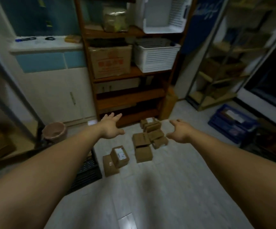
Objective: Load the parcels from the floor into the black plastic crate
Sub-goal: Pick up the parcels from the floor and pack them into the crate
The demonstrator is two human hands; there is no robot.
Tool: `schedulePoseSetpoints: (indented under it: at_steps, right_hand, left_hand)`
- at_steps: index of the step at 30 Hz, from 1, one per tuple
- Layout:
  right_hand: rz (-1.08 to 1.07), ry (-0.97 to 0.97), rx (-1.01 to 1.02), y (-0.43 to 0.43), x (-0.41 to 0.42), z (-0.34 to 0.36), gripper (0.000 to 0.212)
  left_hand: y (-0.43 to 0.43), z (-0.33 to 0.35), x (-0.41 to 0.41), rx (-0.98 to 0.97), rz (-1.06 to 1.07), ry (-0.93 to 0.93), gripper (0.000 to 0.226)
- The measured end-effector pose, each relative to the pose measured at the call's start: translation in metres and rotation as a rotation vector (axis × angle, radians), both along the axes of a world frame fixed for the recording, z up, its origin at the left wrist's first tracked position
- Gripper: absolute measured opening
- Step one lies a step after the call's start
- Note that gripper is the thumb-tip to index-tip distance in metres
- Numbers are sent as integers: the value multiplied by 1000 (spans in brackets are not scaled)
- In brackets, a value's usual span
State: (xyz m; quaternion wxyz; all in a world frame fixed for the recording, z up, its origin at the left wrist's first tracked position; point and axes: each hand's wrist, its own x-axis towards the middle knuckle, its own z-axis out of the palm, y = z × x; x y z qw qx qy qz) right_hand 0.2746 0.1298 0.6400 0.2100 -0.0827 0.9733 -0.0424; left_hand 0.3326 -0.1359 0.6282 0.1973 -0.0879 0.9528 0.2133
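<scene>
left grip (110,128) wide, empty | right grip (180,132) wide, empty | both over parcels (143,154) on floor (167,187) | crate (87,172) beside parcels, half under left arm

We work from a single wide-angle view, mounted at head height and directed forward and down over the floor (167,187). The forearms (43,171) enter from the two lower corners, placing the left hand (110,128) and right hand (181,133) at mid-frame, with the parcels (144,142) between them and the wooden shelf (129,96) farthest away.
</scene>
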Motion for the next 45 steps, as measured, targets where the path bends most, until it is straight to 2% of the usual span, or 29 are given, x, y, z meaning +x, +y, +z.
schedulePoseSetpoints:
  at_steps: [4,8,14,22,31,35,38,42,45]
  right_hand:
    - [-80,-9,35,100,-24,5,77]
    - [-95,-7,31,140,-54,3,77]
    - [-41,-48,2,123,-120,-23,80]
    - [42,-137,29,85,-257,-55,77]
    - [73,-183,9,99,-401,-70,79]
    - [177,-226,4,101,-462,-104,76]
    - [288,-270,-35,99,-502,-139,63]
    - [289,-313,-72,103,-544,-223,43]
    - [294,-386,-95,109,-562,-303,39]
  left_hand:
    - [79,-3,-36,57,-68,32,79]
    - [111,-8,-65,49,-87,20,78]
    - [102,-30,-125,44,-54,-32,78]
    - [74,-76,-255,99,98,-125,78]
    - [75,-97,-370,151,183,-173,76]
    - [87,-135,-403,163,285,-161,80]
    - [105,-174,-419,175,421,-145,78]
    - [123,-254,-434,198,478,-252,78]
    - [132,-325,-438,188,481,-334,78]
